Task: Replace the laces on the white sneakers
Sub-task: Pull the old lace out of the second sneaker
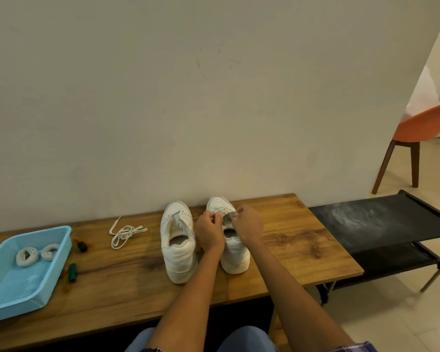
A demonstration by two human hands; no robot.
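Hands meet over the right sneaker [230,240] in the single head view, one to each side of its lacing. The left hand [208,231] sits on the shoe's inner side, between the two sneakers, and the right hand [247,224] on its outer side. Both have fingers curled and seem to pinch the lace [222,211] that runs across the eyelets; the blur hides which strand each holds. The shoe's long axis points away from the person, heel near and toe toward the wall, so the lace rows run crosswise between the two hands, and neither hand is clearly nearer to them.

That sneaker stands upright on the wooden surface [302,240], still laced at least over the forward rows. I judge the step in hand to be drawing this old lace out, which calls for pulling each strand sideways and up, toward the heel.

Just beside it on the left stands the left sneaker [178,240], also toe to the wall. Its tongue is lifted and its eyelets look bare. Well to its left a loose lace [126,233] lies tangled on the surface.

Farther left, at the surface's end, a blue basket [61,250] holds two coiled laces [27,256], probably the new pair.
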